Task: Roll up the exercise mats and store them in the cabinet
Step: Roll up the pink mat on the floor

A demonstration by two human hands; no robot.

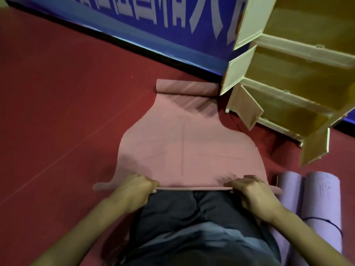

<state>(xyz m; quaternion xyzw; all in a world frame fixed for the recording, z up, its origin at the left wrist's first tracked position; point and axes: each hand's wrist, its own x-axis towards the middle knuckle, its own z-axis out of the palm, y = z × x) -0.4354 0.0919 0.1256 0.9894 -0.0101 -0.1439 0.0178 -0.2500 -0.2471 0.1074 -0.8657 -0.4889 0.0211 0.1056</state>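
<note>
- While the pink mat (184, 146) lies mostly flat on the red floor (57, 93), both hands are down at its near edge – the rolling of this one looks like it's only just starting.
- Left hand (136, 187) has its fingers curled over the thin first turn of the roll, and the right hand (251, 191) does the same further along the same edge. So each grip is closed round that skinny starter roll, not flat on it.
- Far end of the mat, well ahead of the hands, curls up on itself just beside the cabinet's lowest door.
- Two purple mats (307, 204) already sit rolled right beside the right hand, with a dark cord (326, 223) across one of them.
- Cabinet (288, 73) stands ahead and to the right of the hands, doors open – the shelves I can see look free.
- Next move, I'd guess: push the roll forward evenly with both hands, keeping it tight and square so it doesn't cone out. That curled far end may need flattening as the roll gets there.
</note>
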